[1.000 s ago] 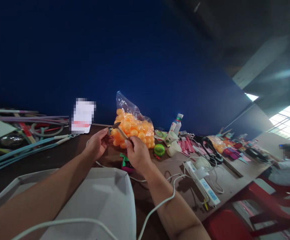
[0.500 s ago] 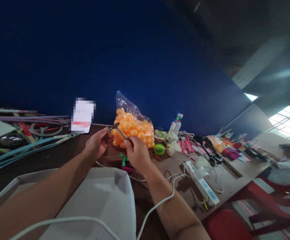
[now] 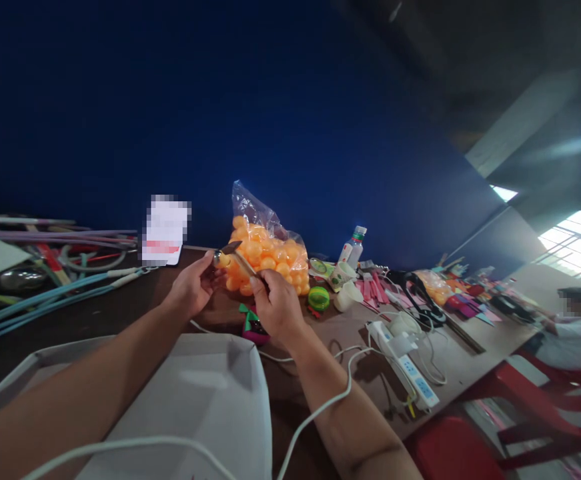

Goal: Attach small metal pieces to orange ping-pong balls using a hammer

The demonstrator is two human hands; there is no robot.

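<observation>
My right hand (image 3: 280, 303) is closed round the pale handle of a small hammer (image 3: 244, 264), whose dark head points up and left. In my left hand (image 3: 193, 287) a small shiny round piece (image 3: 217, 256) is pinched between thumb and fingers; its exact kind is too small to make out. The hammer head is close beside this piece; whether they touch I cannot tell. Just behind both hands stands a clear plastic bag of orange balls (image 3: 265, 250). Below my right hand lies a dark purple item with a green bow (image 3: 250, 323), partly hidden.
A white box (image 3: 205, 373) stands in front, with a white cable (image 3: 320, 403) crossing my right forearm. Blue-wrapped rods (image 3: 70, 293) lie left, near a blurred phone (image 3: 165, 230). To the right are a green round container (image 3: 319, 299), bottles (image 3: 354, 247), a power strip (image 3: 417, 380) and a person (image 3: 575, 337).
The hammer head has tilted and shifted slightly up and right beside the shiny piece, which now shows more. Both hands stay almost in place.
</observation>
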